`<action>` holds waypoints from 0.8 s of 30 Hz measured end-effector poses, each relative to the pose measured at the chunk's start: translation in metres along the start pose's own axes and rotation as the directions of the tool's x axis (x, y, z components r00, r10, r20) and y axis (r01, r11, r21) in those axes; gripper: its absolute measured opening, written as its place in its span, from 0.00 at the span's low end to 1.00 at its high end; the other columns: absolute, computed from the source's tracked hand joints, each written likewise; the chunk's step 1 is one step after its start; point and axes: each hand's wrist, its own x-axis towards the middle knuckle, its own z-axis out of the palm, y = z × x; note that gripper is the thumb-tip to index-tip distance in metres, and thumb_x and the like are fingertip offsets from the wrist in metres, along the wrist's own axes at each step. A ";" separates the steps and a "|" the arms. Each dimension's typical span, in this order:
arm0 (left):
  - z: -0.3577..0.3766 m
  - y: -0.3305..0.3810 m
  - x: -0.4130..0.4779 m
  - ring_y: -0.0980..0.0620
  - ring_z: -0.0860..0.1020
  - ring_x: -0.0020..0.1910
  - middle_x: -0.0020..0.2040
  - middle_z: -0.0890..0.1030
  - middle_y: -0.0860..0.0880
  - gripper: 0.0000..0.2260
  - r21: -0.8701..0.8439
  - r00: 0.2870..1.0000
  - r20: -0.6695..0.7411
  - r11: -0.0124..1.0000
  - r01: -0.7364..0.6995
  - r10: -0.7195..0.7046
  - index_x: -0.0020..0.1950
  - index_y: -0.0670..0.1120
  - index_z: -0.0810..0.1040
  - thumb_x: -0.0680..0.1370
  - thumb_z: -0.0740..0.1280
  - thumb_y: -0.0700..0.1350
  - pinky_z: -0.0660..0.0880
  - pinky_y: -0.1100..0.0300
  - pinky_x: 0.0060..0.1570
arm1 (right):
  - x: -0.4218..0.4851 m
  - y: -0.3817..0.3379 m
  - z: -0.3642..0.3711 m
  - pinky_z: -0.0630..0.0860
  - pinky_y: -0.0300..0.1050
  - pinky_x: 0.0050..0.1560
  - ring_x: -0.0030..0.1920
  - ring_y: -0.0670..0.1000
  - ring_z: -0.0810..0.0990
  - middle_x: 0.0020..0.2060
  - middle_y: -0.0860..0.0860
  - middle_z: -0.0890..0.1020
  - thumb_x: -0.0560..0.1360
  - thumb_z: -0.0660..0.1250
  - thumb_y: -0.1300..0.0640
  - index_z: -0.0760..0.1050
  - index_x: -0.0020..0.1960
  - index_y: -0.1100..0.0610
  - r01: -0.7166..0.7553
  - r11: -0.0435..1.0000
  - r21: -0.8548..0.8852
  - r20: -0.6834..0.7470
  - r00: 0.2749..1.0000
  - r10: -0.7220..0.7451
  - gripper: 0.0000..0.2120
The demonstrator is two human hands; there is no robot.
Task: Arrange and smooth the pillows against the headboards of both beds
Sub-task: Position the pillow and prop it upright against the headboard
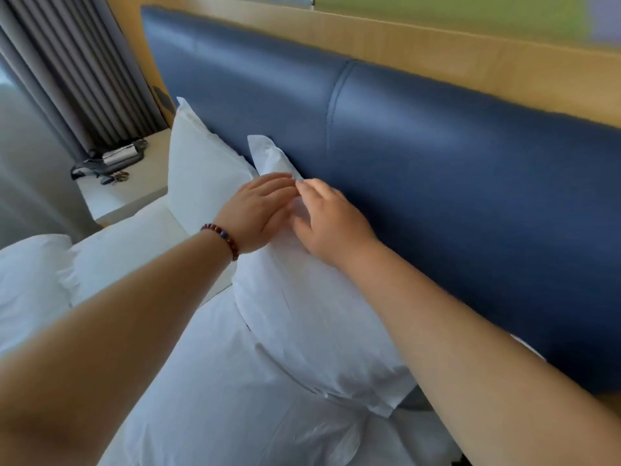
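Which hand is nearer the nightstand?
Left. The left hand lies on the near pillow, on the side toward the nightstand; the right hand rests just beyond it, next to the headboard.

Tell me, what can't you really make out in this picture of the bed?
Head view only:
- Small items on the bedside table: too small and blurred to identify.
- Near pillow top: covered by left hand and right hand.
- Second bed: outside the frame.
- Headboard right end: cut off by the picture edge.
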 end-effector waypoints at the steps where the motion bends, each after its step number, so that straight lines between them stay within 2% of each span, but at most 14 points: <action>1: 0.005 -0.015 0.011 0.44 0.69 0.70 0.68 0.76 0.45 0.22 0.015 0.998 0.062 1.000 0.000 -0.001 0.67 0.43 0.77 0.82 0.52 0.52 0.64 0.48 0.71 | 0.008 0.004 0.007 0.63 0.50 0.71 0.73 0.56 0.63 0.76 0.54 0.62 0.80 0.61 0.48 0.59 0.77 0.58 -0.020 0.999 0.040 0.039 0.999 0.019 0.30; 3: 0.013 -0.048 0.031 0.43 0.66 0.73 0.71 0.73 0.47 0.25 0.041 0.987 0.089 0.991 0.128 -0.132 0.70 0.46 0.74 0.81 0.51 0.57 0.60 0.45 0.73 | 0.013 0.013 0.023 0.59 0.47 0.73 0.75 0.54 0.60 0.77 0.52 0.59 0.80 0.60 0.45 0.57 0.78 0.58 -0.066 0.994 0.092 0.120 0.991 0.055 0.32; 5: 0.013 -0.071 0.043 0.42 0.66 0.72 0.72 0.72 0.46 0.24 -0.028 0.936 0.010 0.935 0.353 -0.353 0.71 0.46 0.73 0.81 0.52 0.56 0.58 0.50 0.73 | 0.012 0.023 0.034 0.53 0.41 0.73 0.76 0.51 0.57 0.79 0.50 0.56 0.81 0.58 0.42 0.54 0.79 0.57 -0.099 0.984 0.151 0.153 0.985 0.076 0.33; 6: 0.013 -0.074 0.047 0.43 0.68 0.70 0.70 0.73 0.45 0.22 -0.081 0.914 -0.058 0.914 0.397 -0.402 0.69 0.45 0.75 0.81 0.54 0.53 0.60 0.54 0.71 | 0.012 0.026 0.038 0.51 0.38 0.72 0.77 0.49 0.55 0.79 0.49 0.55 0.81 0.57 0.41 0.53 0.79 0.56 -0.102 0.979 0.179 0.155 0.985 0.074 0.33; 8: 0.013 -0.065 0.052 0.48 0.71 0.66 0.66 0.76 0.47 0.17 -0.143 0.921 -0.146 0.929 0.342 -0.362 0.66 0.45 0.77 0.82 0.56 0.49 0.62 0.60 0.68 | 0.012 0.030 0.040 0.50 0.35 0.71 0.77 0.47 0.55 0.79 0.48 0.55 0.80 0.57 0.41 0.53 0.79 0.55 -0.096 0.970 0.222 0.140 0.988 0.065 0.33; 10: 0.026 -0.065 0.051 0.54 0.71 0.62 0.63 0.76 0.51 0.16 -0.258 0.915 -0.066 0.893 0.369 -0.397 0.65 0.47 0.77 0.83 0.56 0.50 0.63 0.62 0.65 | 0.012 0.032 0.040 0.49 0.34 0.71 0.77 0.47 0.54 0.79 0.48 0.55 0.80 0.58 0.41 0.54 0.79 0.55 -0.092 0.963 0.252 0.136 0.989 0.059 0.33; 11: 0.033 -0.072 0.047 0.53 0.72 0.60 0.60 0.77 0.52 0.17 -0.295 0.868 0.017 0.827 0.479 -0.497 0.63 0.48 0.77 0.82 0.54 0.51 0.65 0.59 0.63 | 0.012 0.032 0.040 0.49 0.34 0.71 0.77 0.46 0.54 0.79 0.48 0.55 0.80 0.58 0.41 0.54 0.79 0.55 -0.095 0.960 0.262 0.145 0.988 0.058 0.33; 12: 0.041 -0.083 0.043 0.51 0.72 0.57 0.56 0.78 0.51 0.17 -0.291 0.780 0.106 0.731 0.618 -0.617 0.57 0.48 0.78 0.81 0.52 0.52 0.67 0.56 0.59 | 0.011 0.033 0.039 0.48 0.34 0.71 0.77 0.46 0.53 0.79 0.48 0.54 0.80 0.57 0.41 0.53 0.80 0.55 -0.096 0.958 0.269 0.155 0.986 0.055 0.34; 14: 0.047 -0.097 0.028 0.48 0.73 0.53 0.52 0.79 0.44 0.15 -0.269 0.553 0.200 0.498 0.825 -0.809 0.48 0.46 0.75 0.80 0.50 0.49 0.68 0.54 0.54 | 0.010 0.034 0.038 0.48 0.34 0.71 0.77 0.46 0.53 0.79 0.48 0.54 0.80 0.57 0.41 0.53 0.80 0.55 -0.091 0.956 0.278 0.169 0.985 0.044 0.34; 15: 0.048 -0.099 0.019 0.48 0.72 0.52 0.52 0.78 0.44 0.13 -0.296 0.493 0.176 0.431 0.852 -0.852 0.48 0.47 0.75 0.81 0.51 0.47 0.68 0.54 0.55 | 0.010 0.033 0.038 0.49 0.35 0.72 0.77 0.46 0.53 0.79 0.48 0.55 0.80 0.57 0.41 0.53 0.80 0.55 -0.085 0.956 0.282 0.172 0.984 0.037 0.33; 17: 0.048 -0.094 -0.002 0.51 0.72 0.56 0.57 0.77 0.50 0.14 -0.419 0.447 0.132 0.359 0.834 -0.885 0.58 0.48 0.78 0.83 0.54 0.48 0.67 0.58 0.59 | 0.010 0.030 0.036 0.50 0.36 0.72 0.77 0.48 0.55 0.79 0.49 0.56 0.81 0.58 0.42 0.55 0.79 0.56 -0.072 0.960 0.270 0.163 0.986 0.028 0.32; 19: 0.050 -0.085 -0.026 0.52 0.72 0.64 0.64 0.77 0.52 0.17 -0.519 0.422 0.103 0.313 0.795 -0.901 0.66 0.47 0.78 0.82 0.57 0.50 0.66 0.59 0.65 | 0.012 0.021 0.034 0.53 0.38 0.72 0.76 0.50 0.57 0.78 0.50 0.58 0.81 0.58 0.43 0.58 0.78 0.56 -0.022 0.975 0.223 0.116 0.993 -0.004 0.31; 21: 0.056 -0.080 -0.049 0.51 0.72 0.67 0.66 0.77 0.51 0.17 -0.556 0.406 0.114 0.281 0.782 -0.907 0.66 0.47 0.78 0.82 0.59 0.50 0.64 0.60 0.67 | 0.021 0.005 0.033 0.57 0.44 0.73 0.75 0.51 0.60 0.77 0.51 0.62 0.80 0.57 0.43 0.62 0.77 0.55 0.084 0.981 0.175 0.069 0.993 -0.097 0.29; 24: 0.067 -0.077 -0.089 0.51 0.74 0.65 0.64 0.79 0.50 0.15 -0.542 0.385 0.133 0.258 0.800 -0.913 0.64 0.47 0.79 0.82 0.60 0.49 0.64 0.64 0.62 | 0.050 -0.026 0.042 0.58 0.49 0.75 0.75 0.52 0.63 0.74 0.52 0.68 0.79 0.56 0.43 0.67 0.74 0.55 0.273 0.958 0.091 0.130 0.950 -0.283 0.27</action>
